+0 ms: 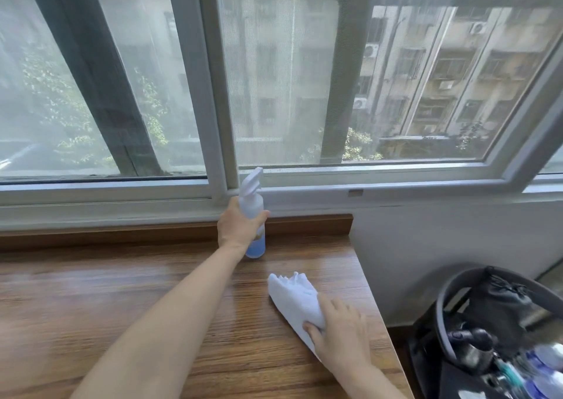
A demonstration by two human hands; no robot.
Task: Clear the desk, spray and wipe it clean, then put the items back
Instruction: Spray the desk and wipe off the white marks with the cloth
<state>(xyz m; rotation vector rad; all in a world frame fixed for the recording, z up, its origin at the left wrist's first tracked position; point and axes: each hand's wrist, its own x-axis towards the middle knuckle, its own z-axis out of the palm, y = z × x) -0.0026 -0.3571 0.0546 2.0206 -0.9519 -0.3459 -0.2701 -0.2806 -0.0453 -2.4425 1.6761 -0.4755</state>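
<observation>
Right hand (338, 331) grips the folded cloth (294, 295), pressed flat on the desk (122, 307) near its right edge; a wide stroke could push the cloth off. Farther back, left hand (236, 228) is wrapped round the upright bottle (253, 216), base on the desk by the window ledge (304, 194). A hasty release could tip it.

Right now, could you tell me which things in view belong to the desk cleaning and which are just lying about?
Part of the job:
- spray bottle, held upright by the left hand at the back of the desk
- white cloth, held on the desk by the right hand

Just lying about:
- dark chair beside the desk, with a black bag and blurred items
</observation>
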